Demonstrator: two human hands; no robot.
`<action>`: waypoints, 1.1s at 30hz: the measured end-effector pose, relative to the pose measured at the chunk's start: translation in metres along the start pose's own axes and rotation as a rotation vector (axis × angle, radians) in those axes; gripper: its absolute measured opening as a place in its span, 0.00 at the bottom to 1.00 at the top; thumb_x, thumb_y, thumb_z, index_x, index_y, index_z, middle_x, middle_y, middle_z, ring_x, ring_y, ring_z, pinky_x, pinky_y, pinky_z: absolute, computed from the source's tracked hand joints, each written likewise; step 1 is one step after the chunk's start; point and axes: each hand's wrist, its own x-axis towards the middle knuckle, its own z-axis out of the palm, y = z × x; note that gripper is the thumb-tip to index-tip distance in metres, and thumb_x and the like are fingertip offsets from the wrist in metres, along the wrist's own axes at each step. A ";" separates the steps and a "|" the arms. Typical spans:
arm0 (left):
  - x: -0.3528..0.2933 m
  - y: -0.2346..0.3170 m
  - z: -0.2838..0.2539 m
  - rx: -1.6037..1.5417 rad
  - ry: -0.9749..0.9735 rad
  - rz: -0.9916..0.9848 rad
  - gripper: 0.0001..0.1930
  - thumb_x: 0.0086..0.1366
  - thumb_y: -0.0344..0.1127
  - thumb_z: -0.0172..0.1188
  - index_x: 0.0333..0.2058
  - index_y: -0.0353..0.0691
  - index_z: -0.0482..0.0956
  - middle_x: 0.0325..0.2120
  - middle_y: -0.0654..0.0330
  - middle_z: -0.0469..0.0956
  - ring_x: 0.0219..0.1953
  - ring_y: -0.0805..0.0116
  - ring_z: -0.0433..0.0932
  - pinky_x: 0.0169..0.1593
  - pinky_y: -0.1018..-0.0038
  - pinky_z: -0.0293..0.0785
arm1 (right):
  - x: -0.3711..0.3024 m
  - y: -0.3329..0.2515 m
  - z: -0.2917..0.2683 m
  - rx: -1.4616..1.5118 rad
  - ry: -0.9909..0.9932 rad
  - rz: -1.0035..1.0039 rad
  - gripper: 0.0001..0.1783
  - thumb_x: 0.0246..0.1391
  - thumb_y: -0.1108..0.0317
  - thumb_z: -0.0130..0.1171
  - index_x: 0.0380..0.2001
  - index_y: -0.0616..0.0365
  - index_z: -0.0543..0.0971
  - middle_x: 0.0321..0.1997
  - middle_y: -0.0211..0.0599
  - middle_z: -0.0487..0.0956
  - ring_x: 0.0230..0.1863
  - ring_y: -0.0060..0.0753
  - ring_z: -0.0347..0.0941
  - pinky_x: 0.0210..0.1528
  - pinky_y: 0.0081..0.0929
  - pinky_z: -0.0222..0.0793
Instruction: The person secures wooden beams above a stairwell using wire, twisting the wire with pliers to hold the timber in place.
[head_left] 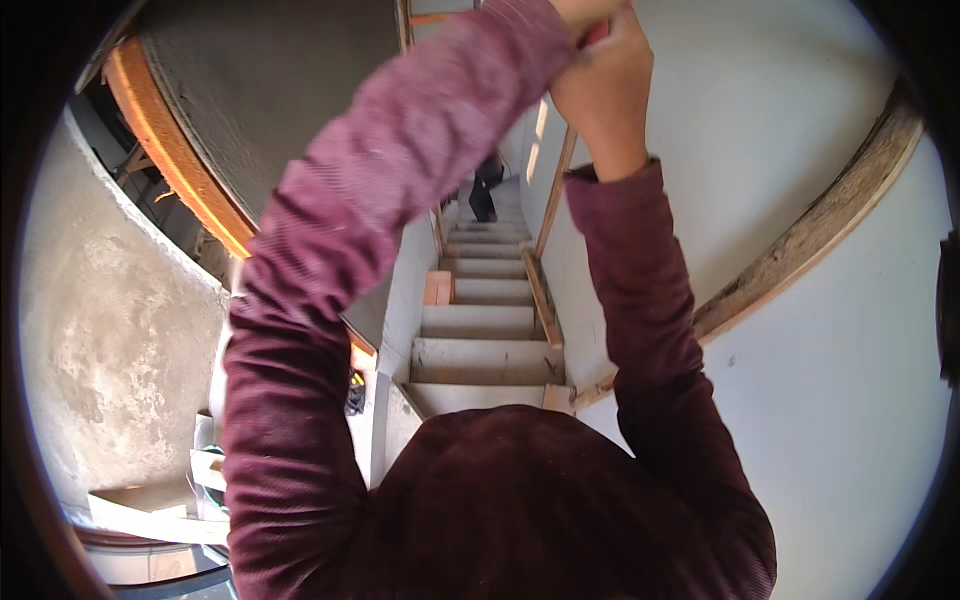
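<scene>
Both my arms, in dark maroon sleeves, are raised, and my hands meet at the top edge of the view. My right hand (606,95) is closed, its back toward me, on a small red thing (597,33). Only a bit of this red thing shows, and its kind cannot be made out. My left hand (588,10) lies against the right one and is mostly cut off by the top edge. Its fingers are hidden.
Concrete stairs (478,318) run down ahead between walls, with orange bricks (437,288) on one step. Wooden boards lean along the right side (541,298). A long timber (810,250) crosses the white right wall. A person in dark clothes (486,187) is at the stairs' far end.
</scene>
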 end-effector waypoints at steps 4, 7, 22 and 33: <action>-0.012 0.038 -0.049 0.322 -0.440 -0.131 0.23 0.67 0.53 0.51 0.35 0.34 0.75 0.19 0.62 0.73 0.20 0.71 0.73 0.29 0.75 0.71 | 0.001 -0.019 -0.016 0.449 -0.463 0.442 0.06 0.50 0.73 0.56 0.29 0.59 0.69 0.21 0.27 0.69 0.19 0.27 0.65 0.25 0.26 0.63; -0.010 0.048 -0.051 0.064 -0.482 -0.396 0.27 0.66 0.54 0.51 0.46 0.32 0.73 0.25 0.59 0.76 0.26 0.70 0.77 0.36 0.74 0.74 | 0.006 -0.012 -0.006 1.644 -0.917 0.804 0.07 0.52 0.71 0.57 0.26 0.58 0.70 0.21 0.29 0.70 0.19 0.27 0.66 0.24 0.26 0.63; 0.001 -0.015 -0.021 0.035 -0.050 -0.055 0.20 0.70 0.47 0.43 0.23 0.40 0.68 0.13 0.66 0.64 0.13 0.73 0.64 0.17 0.74 0.62 | -0.023 -0.023 -0.002 0.217 -0.249 0.267 0.19 0.46 0.72 0.59 0.42 0.66 0.70 0.32 0.46 0.77 0.31 0.45 0.75 0.36 0.31 0.69; -0.023 0.013 -0.039 -0.280 -0.269 -0.226 0.15 0.63 0.43 0.58 0.35 0.36 0.70 0.20 0.63 0.72 0.22 0.73 0.72 0.31 0.76 0.71 | -0.007 -0.009 -0.020 1.371 -0.810 0.807 0.08 0.49 0.74 0.59 0.25 0.55 0.69 0.16 0.29 0.67 0.12 0.18 0.58 0.13 0.17 0.51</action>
